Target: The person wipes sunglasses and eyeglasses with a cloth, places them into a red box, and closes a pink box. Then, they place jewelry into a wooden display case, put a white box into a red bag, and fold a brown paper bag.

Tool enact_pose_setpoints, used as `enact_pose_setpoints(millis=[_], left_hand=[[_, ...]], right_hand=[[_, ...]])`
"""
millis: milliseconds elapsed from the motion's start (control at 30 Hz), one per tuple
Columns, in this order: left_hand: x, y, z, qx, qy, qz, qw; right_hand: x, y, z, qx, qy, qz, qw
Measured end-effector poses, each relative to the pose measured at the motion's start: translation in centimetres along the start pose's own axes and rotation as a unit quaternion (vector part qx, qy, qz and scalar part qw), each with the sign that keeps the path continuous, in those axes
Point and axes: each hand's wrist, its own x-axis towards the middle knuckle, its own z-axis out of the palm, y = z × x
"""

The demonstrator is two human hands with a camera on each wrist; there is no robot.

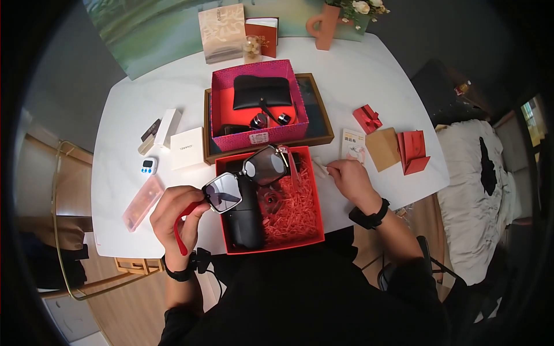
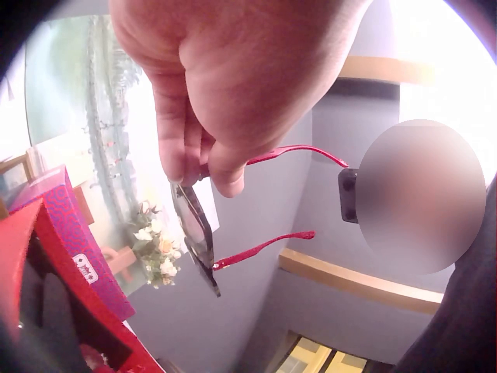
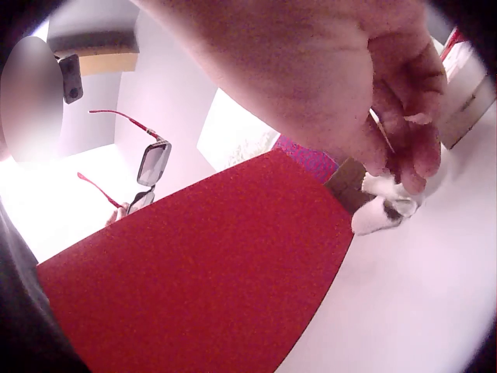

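Observation:
My left hand [image 1: 176, 216] pinches a pair of glasses [image 1: 228, 189] at one end of the frame, by the hinge. The glasses have grey-tinted lenses and red temples [image 2: 264, 250], and hang over the red box [image 1: 271, 251] with the temples unfolded. In that box lie a black case [image 1: 245, 213] and red shredded paper [image 1: 297, 216]. To the right of the box, my right hand [image 1: 353, 181] pinches a crumpled white cloth [image 3: 380, 214] close over the white table [image 1: 340, 216]. The cloth's upper part is hidden behind the fingers.
Behind the red box, a pink patterned box [image 1: 259, 140] with a black pouch [image 1: 261, 92] stands on a brown-framed tray [image 1: 320, 109]. Left are white boxes [image 1: 187, 149], a timer [image 1: 149, 166] and a pink case [image 1: 143, 203]. Right are a booklet [image 1: 353, 145] and red packets [image 1: 412, 153].

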Motion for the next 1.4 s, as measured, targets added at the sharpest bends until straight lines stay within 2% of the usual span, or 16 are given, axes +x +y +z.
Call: enact_pose_setpoints(millis=[100,200,267,300,367,433,500,567,667,867,1033,1100,1167,1200,1267,1400], left_hand=[[-0.1,-0.1,0.0,0.002,0.001,0.000,1.000],[0.1,-0.3,0.0,0.016,-0.005,0.027,0.999],[0.1,0.1,0.0,0.011,-0.006,0.017,1.000],[0.1,0.3,0.1,-0.001,-0.009,0.008,1.000],[0.3,0.4,0.4,0.001,-0.011,0.026,1.000],[0.5,1.1,0.5,-0.001,-0.023,0.016,1.000],[0.4,1.5,1.0,-0.007,-0.029,0.019,0.999],[0.2,2.1,1.6,-0.015,-0.032,0.021,0.999],[0.4,3.6,1.9,0.028,-0.063,0.040,0.997],[0.0,5.2,2.5,0.038,-0.090,0.071,0.993],[0.1,5.2,3.1,0.047,-0.128,0.173,0.975],[0.0,5.2,3.1,0.045,-0.134,0.175,0.974],[0.0,5.0,3.0,0.044,-0.138,0.178,0.973],[-0.1,4.9,2.9,0.038,-0.143,0.174,0.974],[-0.2,4.9,2.9,0.031,-0.148,0.170,0.974],[-0.4,5.0,3.0,0.023,-0.143,0.180,0.973]], right_hand=[[-0.2,-0.3,-0.4,0.004,-0.007,0.013,1.000],[-0.5,-1.5,-1.3,0.039,0.054,0.028,0.997],[-0.9,-3.2,-2.8,0.190,0.114,0.094,0.971],[-1.1,-3.6,-3.0,0.196,0.110,0.087,0.970],[-1.7,-3.9,-3.5,0.444,0.098,0.103,0.885],[-1.9,-5.5,-4.8,0.478,0.067,0.089,0.871],[-1.7,-8.0,-5.3,0.680,0.023,0.100,0.726],[-1.3,-8.5,-4.6,0.708,-0.006,0.081,0.701],[-0.9,-8.7,-3.0,0.760,-0.058,0.120,0.637],[-1.3,-9.6,-0.8,0.698,-0.033,0.093,0.709],[-0.9,-12.0,-0.7,0.693,-0.037,0.100,0.713],[-0.8,-12.4,-0.9,0.691,-0.032,0.086,0.717],[-0.6,-13.0,-1.9,0.642,-0.025,0.062,0.764],[-0.6,-12.7,-2.0,0.641,-0.025,0.062,0.764],[-0.9,-11.8,-2.0,0.538,-0.017,0.020,0.843],[-0.9,-11.7,-1.3,0.597,0.018,0.005,0.802]])
